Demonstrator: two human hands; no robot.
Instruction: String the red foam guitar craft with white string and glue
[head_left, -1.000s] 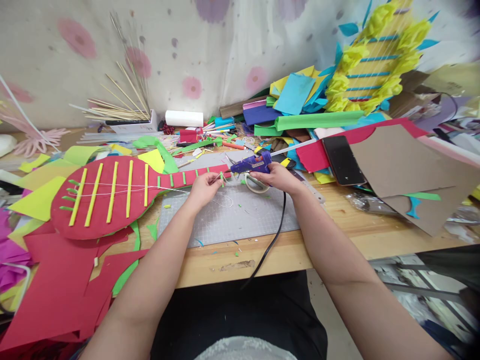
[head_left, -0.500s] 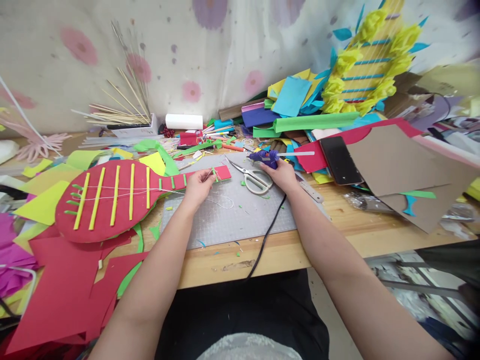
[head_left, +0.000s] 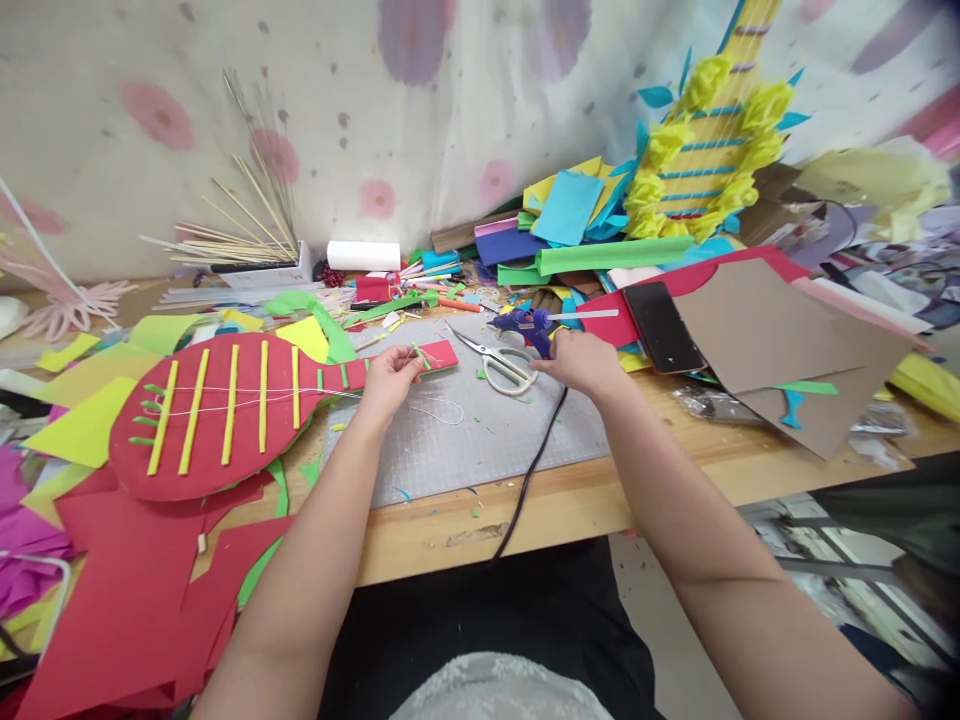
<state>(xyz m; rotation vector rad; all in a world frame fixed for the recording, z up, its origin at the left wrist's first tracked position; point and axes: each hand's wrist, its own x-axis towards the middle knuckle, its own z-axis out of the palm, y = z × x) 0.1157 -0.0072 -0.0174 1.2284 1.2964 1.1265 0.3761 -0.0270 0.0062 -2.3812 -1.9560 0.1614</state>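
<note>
Pinching at the neck end of a red foam guitar-shaped cut-out (head_left: 217, 410) crossed by yellow strips, which lies flat at the left of the wooden table (head_left: 675, 470), the left hand (head_left: 386, 380) presses thumb and forefinger together on a thin white thread (head_left: 461, 412). The thread runs along the cut-out and loops loose on the grey gridded cutting mat (head_left: 487, 440). White-handled scissors (head_left: 504, 365) lie on the mat just beside the right hand (head_left: 586, 362). Its fingers curl by a blue hot-glue gun (head_left: 525, 322); whether they clasp it cannot be told.

Likely hazards:
- A tug could snap the thread or lift a strip.
- The hot nozzle could scorch foam or skin.
- The black power cord (head_left: 529, 480), draped over the table edge, could snag an arm and drag the gun.
</note>
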